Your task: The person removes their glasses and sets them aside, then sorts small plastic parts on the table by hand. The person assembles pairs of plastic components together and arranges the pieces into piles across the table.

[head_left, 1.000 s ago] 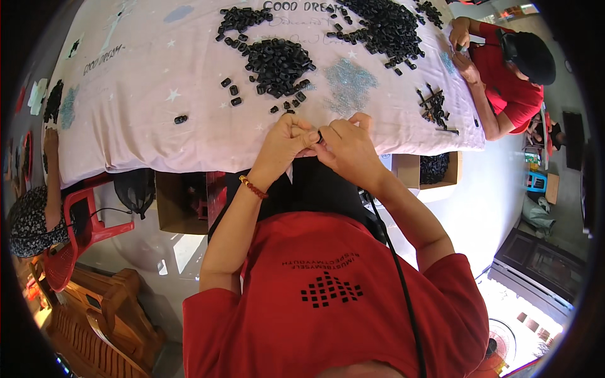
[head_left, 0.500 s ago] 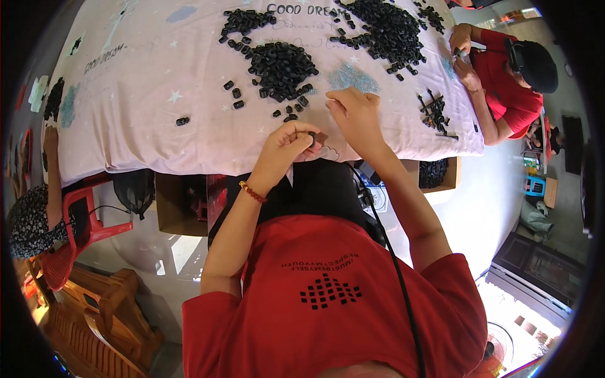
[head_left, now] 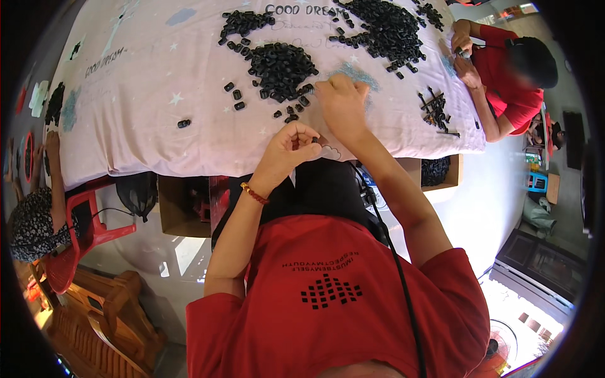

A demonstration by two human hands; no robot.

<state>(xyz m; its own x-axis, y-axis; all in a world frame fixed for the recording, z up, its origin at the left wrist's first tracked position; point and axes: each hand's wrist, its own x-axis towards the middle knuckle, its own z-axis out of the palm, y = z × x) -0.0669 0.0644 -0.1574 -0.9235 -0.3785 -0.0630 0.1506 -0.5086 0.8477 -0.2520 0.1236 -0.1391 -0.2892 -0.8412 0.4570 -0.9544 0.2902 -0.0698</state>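
The left hand (head_left: 285,151) pinches a small black plastic piece (head_left: 314,140) while the right hand (head_left: 344,106), grip hidden, is beside the loose black heap (head_left: 280,69), likely picking, needing fingertip precision.

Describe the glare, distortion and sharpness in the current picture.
Head view: floor glares white at right; head view: cloth curved at its edges by the fisheye; head view: central pile fairly crisp, piece in left hand too small to detail.

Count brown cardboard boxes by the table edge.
2: left brown cardboard box and right brown cardboard box, either side of the black trousers, partly hidden by the pink cloth; more may be underneath.
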